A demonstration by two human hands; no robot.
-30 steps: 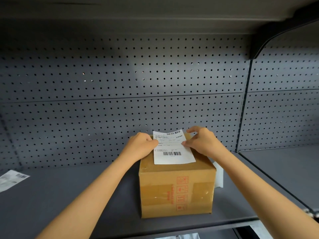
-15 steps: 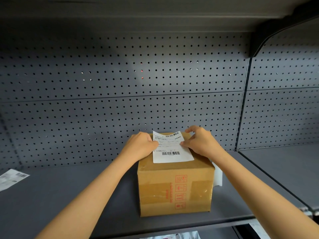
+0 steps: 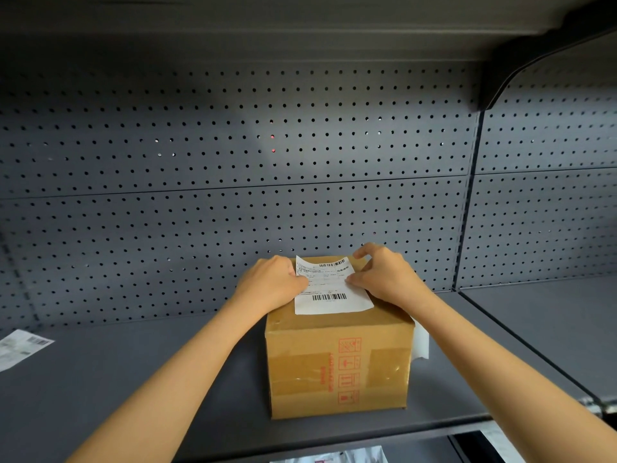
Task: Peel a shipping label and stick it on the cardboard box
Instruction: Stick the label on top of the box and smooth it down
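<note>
Shipping label (image 3: 330, 289), white with two barcodes, lies on top of the cardboard box (image 3: 339, 362), near edge flat on the lid, far left corner slightly curled up. Box sits upright on grey shelf (image 3: 133, 379), mid-frame, red handling symbols and clear tape on its near face. Head view: left hand (image 3: 272, 285) rests on the box top at the label's left edge, fingers curled loosely, fingertips pressing the paper, not wrapped around anything. Right hand (image 3: 384, 279) on the label's right edge, thumb tip pressing the paper, index finger arched above the far right corner, other fingers bent on the lid; pressing, no closed grasp. White sheet (image 3: 421, 342) pokes out behind the box's right side. Another label sheet (image 3: 20, 349) lies flat at far left of shelf, well apart from box. Pegboard back panel (image 3: 233, 162) behind
</note>
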